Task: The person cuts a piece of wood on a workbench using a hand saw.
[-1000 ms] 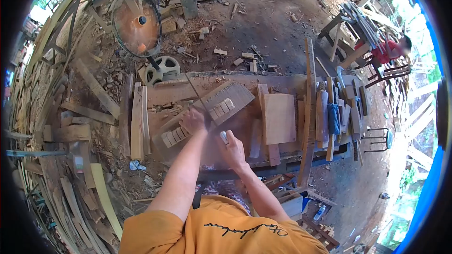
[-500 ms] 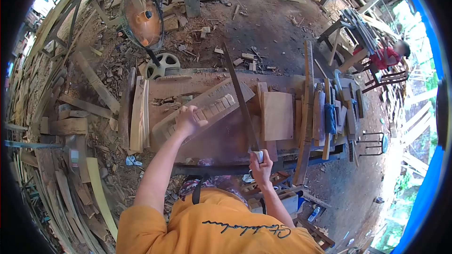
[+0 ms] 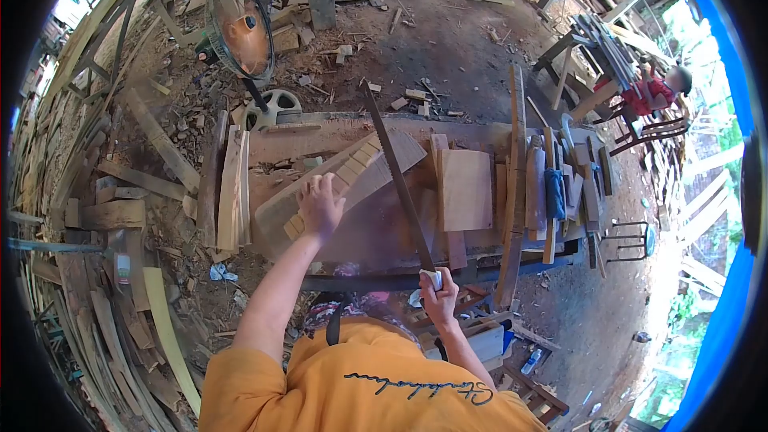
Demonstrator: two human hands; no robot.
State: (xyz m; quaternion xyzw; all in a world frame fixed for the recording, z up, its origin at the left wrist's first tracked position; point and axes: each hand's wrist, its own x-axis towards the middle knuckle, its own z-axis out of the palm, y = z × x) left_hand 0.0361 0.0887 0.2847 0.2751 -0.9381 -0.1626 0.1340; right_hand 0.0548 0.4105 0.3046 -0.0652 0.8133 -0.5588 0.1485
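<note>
My left hand (image 3: 322, 202) lies over a narrow wooden strip (image 3: 358, 162) marked with several crosswise cuts, its fingers curled around the middle. Under the strip, a wide, pale board (image 3: 406, 150) slants across the workbench (image 3: 364, 248). My right hand (image 3: 439, 300) is closed around the light handle of a handsaw (image 3: 398, 170) at the bench's near edge. The long, dark blade points away from me and to the left, its toothed edge facing the strip. The blade overlaps the right part of the board in this view.
Right of the saw lies a flat wooden panel (image 3: 467, 190), then a long beam (image 3: 514, 184) and several upright-looking pieces with a blue cloth (image 3: 555, 194). A fan (image 3: 240, 28) stands beyond the bench. A person in red (image 3: 650, 96) sits at the far right. Scraps litter the ground.
The cut strip has turned on the board, its far end swinging away from me, with my left hand on it. The saw has shifted slightly left, its tip further left.
</note>
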